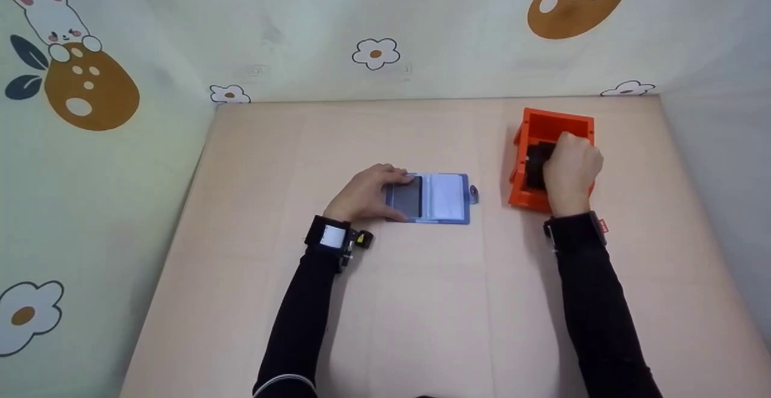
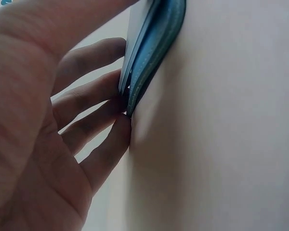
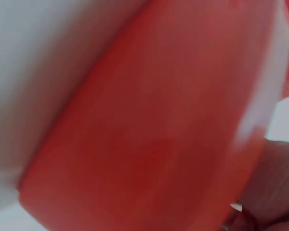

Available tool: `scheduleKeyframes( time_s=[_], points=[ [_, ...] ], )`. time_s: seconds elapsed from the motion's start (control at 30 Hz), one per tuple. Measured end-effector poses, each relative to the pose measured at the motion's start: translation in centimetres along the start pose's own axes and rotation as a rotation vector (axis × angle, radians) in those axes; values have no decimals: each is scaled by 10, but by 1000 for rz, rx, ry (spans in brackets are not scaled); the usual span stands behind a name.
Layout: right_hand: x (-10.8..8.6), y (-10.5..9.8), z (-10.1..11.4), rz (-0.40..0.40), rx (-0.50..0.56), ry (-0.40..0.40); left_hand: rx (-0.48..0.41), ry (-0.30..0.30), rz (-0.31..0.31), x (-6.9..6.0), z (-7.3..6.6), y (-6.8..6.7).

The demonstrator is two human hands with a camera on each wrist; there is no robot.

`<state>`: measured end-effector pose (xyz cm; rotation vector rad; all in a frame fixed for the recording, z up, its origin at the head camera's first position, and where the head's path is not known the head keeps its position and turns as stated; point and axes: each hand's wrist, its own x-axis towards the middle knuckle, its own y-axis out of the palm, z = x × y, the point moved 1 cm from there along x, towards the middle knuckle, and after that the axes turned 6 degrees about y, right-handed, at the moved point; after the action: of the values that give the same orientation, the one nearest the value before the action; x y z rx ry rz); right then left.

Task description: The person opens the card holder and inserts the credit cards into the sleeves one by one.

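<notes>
A blue bifold card wallet (image 1: 449, 198) lies spread open on the table, its snap tab pointing right. My left hand (image 1: 364, 193) grips its left half, thumb at the near edge and fingers at the far edge; a dark panel shows between them. In the left wrist view several fingertips (image 2: 119, 120) meet the wallet's blue edge (image 2: 156, 53). Over to the right, my right hand (image 1: 572, 166) reaches into an orange-red plastic bin (image 1: 530, 200), beside a black object (image 1: 535, 172) inside. The right fingertips are hidden, so what they hold does not show.
The bin's wall (image 3: 149, 120) fills most of the right wrist view. A pale covered table (image 1: 415, 314) spreads under everything. Patterned curtains or sheets with rabbits and flowers (image 1: 376, 53) border its back and sides. Each wrist wears a black strap device (image 1: 328, 234).
</notes>
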<state>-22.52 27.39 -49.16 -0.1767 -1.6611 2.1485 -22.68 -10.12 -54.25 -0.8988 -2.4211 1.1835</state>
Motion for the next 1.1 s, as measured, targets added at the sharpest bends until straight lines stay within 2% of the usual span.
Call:
scheduleKeyframes(
  time_s=[0.07, 0.17, 0.2, 0.37, 0.43, 0.53, 0.67, 0.8, 0.97, 1.1],
  points=[
    [0, -1, 0, -11, 8, 14, 1, 0, 3, 0, 0, -1],
    [-1, -12, 1, -43, 102, 40, 8, 18, 1, 0, 0, -1],
    [-1, -18, 1, -49, 152, 54, 11, 24, -2, 0, 0, -2],
    [-6, -49, 1, -79, 551, 112, 22, 47, -16, 1, 1, -2],
    [-6, -55, 2, -58, 692, 120, 18, 44, -16, 1, 1, -2],
    [-6, -58, 3, 11, 823, 139, 10, 40, -14, 1, 1, -1],
    [-4, -55, 4, 96, 921, 176, 12, 38, -10, 1, 1, -1],
    [-4, -52, 4, 136, 1035, 196, 22, 31, -9, 1, 1, 0],
    [-6, -49, 10, 185, 1254, 185, 21, 26, -1, 1, 0, -1],
    [-10, -43, 21, 225, 1297, 146, -4, 16, 17, 0, -2, -3]
  ],
)
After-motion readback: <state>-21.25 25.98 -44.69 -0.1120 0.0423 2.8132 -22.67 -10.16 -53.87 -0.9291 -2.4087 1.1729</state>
